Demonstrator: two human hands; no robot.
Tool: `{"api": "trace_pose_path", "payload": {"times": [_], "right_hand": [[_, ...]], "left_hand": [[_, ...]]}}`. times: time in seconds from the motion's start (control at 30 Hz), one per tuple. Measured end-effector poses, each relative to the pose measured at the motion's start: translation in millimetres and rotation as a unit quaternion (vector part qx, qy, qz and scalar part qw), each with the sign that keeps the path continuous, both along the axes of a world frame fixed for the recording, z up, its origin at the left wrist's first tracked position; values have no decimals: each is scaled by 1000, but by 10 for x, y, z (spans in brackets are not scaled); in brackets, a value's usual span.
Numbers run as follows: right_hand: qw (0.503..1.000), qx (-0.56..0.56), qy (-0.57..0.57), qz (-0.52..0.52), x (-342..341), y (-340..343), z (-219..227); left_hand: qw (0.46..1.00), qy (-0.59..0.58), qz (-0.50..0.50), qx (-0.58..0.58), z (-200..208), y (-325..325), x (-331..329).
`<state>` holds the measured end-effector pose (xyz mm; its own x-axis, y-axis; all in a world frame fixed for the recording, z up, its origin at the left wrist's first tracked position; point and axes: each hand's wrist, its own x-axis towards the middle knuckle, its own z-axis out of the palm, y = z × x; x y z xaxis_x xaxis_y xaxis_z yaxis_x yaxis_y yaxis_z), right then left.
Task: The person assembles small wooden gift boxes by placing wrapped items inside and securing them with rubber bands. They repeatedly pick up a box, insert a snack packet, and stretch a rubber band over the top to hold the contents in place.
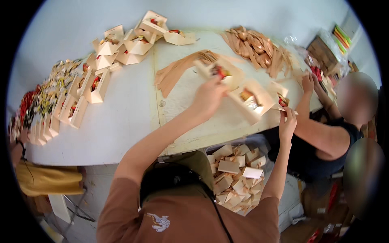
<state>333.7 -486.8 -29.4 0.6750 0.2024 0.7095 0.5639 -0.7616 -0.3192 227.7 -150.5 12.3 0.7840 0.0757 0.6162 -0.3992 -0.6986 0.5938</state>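
Note:
My left hand reaches over the table, its fingers closed on the near edge of an open cream cardboard box with red and yellow wrapped pieces inside; motion blurs both. Just right of it another open cream box lies on the table, with shiny silver and brownish packets in it. Close to the table's near edge, my right hand pinches the edge of a third cream box, which has a red-and-dark wrapped piece in it. Flat brown ribbons lie fanned out beyond my left hand.
Filled cream boxes stand at the left and back, beside heaps of colourful wrapped pieces. A brown ribbon pile lies at the back. A bin of ribboned boxes stands below the edge. A co-worker works at right.

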Motion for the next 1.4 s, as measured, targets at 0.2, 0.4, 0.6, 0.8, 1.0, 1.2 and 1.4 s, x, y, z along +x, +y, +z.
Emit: {"api": "trace_pose_path", "payload": {"times": [0.2, 0.4, 0.6, 0.8, 1.0, 1.2, 1.4], "right_hand": [[998, -28, -40, -37, 1104, -463, -551], [1000, 10, -14, -11, 1159, -238, -612], [999, 27, -46, 9, 281, 693, -204], [917, 16, 48, 396, -1057, 2557, 298], [748, -122, 23, 652, -2619, 4618, 514], [780, -132, 53, 609, -3557, 6047, 190], [791, -112, -3, 601, -3439, 6294, -188]], "left_hand": [[892, 195, -82, -399, -176, -833, 1652], [992, 13, -98, 76, -416, -550, 1362], [930, -167, 87, 315, -78, 745, -631], [813, -70, 534, 220, 112, 2715, -2917], [721, 59, 672, 158, -275, 3883, -4493], [687, 163, 618, 345, -428, 4619, -4276], [763, 152, 573, 258, -467, 4526, -3889]]}}
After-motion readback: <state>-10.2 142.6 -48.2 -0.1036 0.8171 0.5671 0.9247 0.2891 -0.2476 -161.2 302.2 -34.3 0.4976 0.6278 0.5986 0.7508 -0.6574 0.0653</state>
